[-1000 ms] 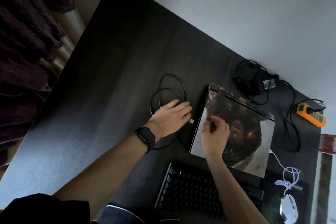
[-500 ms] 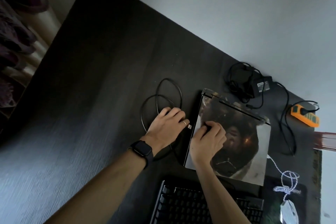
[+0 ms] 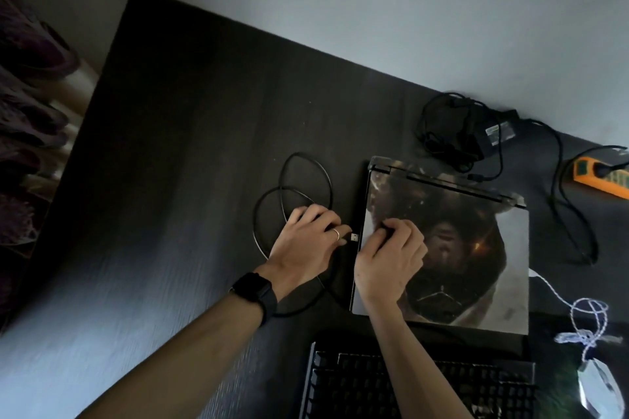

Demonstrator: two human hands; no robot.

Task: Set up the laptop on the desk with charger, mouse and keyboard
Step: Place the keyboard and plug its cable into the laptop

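Note:
A closed laptop [image 3: 476, 248] with a printed picture on its lid lies on the dark desk [image 3: 204, 112]. My left hand [image 3: 306, 241] pinches the USB plug [image 3: 354, 237] of a black cable [image 3: 292, 180], whose loops lie to the left. The plug's tip sits just short of the laptop's left edge. My right hand [image 3: 388, 258] presses on the lid at that edge with its fingers curled. A black keyboard [image 3: 357, 384] lies below the laptop. The charger brick [image 3: 493, 133] with its tangled cord is behind the laptop. At the bottom right lies a white mouse [image 3: 595, 388].
An orange power strip [image 3: 602, 177] lies at the far right with a black cord plugged in. The mouse's white braided cable [image 3: 585, 316] curls beside the laptop. A wall runs along the desk's far edge. Dark fabric hangs at the left.
My left hand has brought the USB plug closer to the laptop's left edge. My right hand has slid to that edge of the lid and curled its fingers.

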